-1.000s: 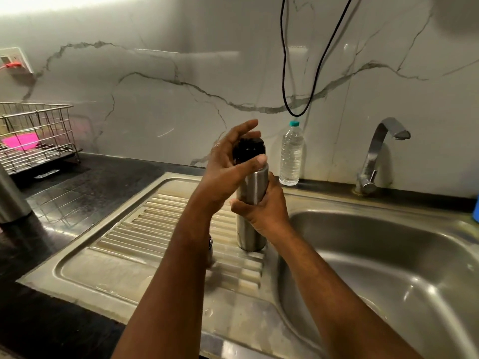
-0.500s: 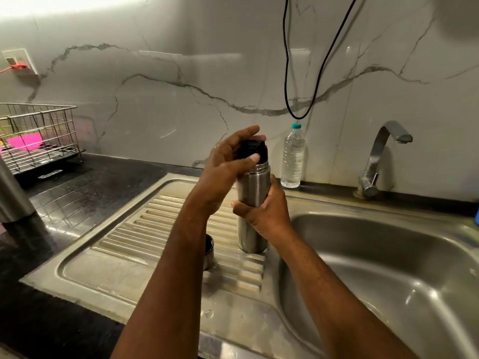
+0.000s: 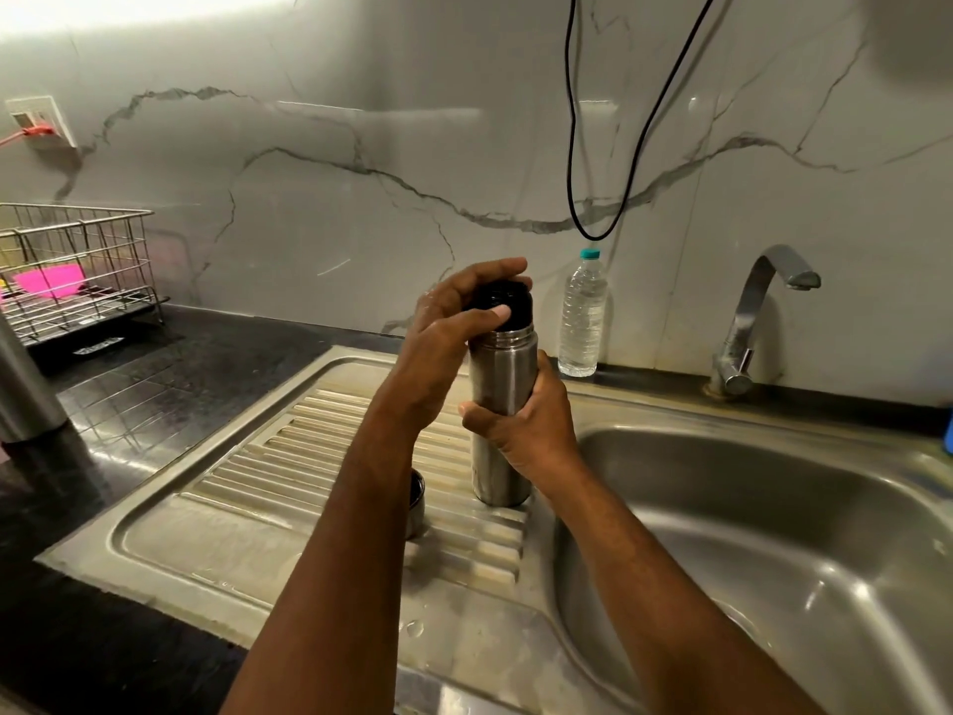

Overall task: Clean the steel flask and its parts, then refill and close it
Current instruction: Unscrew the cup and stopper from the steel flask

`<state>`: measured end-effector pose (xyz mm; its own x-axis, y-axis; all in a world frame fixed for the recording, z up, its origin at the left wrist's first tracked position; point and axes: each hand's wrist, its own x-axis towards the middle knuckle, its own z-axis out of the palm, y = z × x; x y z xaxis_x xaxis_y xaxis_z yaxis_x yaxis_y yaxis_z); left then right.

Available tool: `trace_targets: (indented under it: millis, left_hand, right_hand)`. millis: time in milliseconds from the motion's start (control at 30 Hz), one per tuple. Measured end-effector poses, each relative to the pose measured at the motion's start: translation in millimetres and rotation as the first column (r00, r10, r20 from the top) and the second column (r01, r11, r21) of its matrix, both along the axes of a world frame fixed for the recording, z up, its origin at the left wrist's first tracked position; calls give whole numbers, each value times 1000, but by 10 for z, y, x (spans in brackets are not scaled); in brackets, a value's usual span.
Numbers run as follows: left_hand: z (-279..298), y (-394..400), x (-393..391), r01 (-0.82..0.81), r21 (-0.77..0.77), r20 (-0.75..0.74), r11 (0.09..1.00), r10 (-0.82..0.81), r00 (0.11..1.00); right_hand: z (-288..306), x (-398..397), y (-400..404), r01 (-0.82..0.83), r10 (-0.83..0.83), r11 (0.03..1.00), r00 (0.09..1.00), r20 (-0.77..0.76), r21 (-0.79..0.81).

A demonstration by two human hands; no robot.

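Note:
The steel flask (image 3: pixel 503 374) stands upright on the ribbed drainboard (image 3: pixel 289 451) beside the sink basin. My right hand (image 3: pixel 531 425) grips its body around the middle. A black stopper (image 3: pixel 508 304) sits in the flask's mouth, and my left hand (image 3: pixel 454 327) holds it from the left, thumb across the front and fingers curled over the top. The flask's steel cup lid (image 3: pixel 415 503) rests on the drainboard, mostly hidden behind my left forearm.
A clear plastic water bottle (image 3: pixel 582 317) stands against the wall behind the flask. The tap (image 3: pixel 748 322) rises at the back of the sink basin (image 3: pixel 799 534). A wire dish rack (image 3: pixel 72 270) holding something pink sits at far left, and a black cable (image 3: pixel 572 147) hangs down the wall.
My left hand has turned on the black stopper, its fingers closing further over the top. The flask and my right hand have stayed in place.

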<state>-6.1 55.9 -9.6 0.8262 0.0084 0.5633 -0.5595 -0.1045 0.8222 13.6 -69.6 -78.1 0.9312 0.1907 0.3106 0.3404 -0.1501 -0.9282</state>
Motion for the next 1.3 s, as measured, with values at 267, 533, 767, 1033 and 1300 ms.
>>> trace_targets:
  millis: [267, 533, 767, 1033, 1300]
  left_hand:
    - [8, -222, 24, -560, 143, 184, 816, 534, 825]
    - [62, 36, -46, -159, 98, -19, 982, 161, 987]
    - [291, -162, -63, -646, 309, 223, 698, 607, 762]
    - [640, 34, -499, -526, 306, 21, 794, 547, 837]
    - [-134, 59, -1143, -472, 20, -276, 881, 458, 845]
  right_hand:
    - [-18, 1, 10, -14, 15, 999, 1000, -22, 29]
    - [-27, 18, -4, -19, 19, 1000, 1000, -7, 10]
    - [-55, 28, 4, -1, 1, 1000, 1000, 11, 11]
    - [-67, 41, -25, -13, 13, 1000, 999, 38, -10]
    - [3, 15, -39, 16, -16, 1000, 1000, 10, -6]
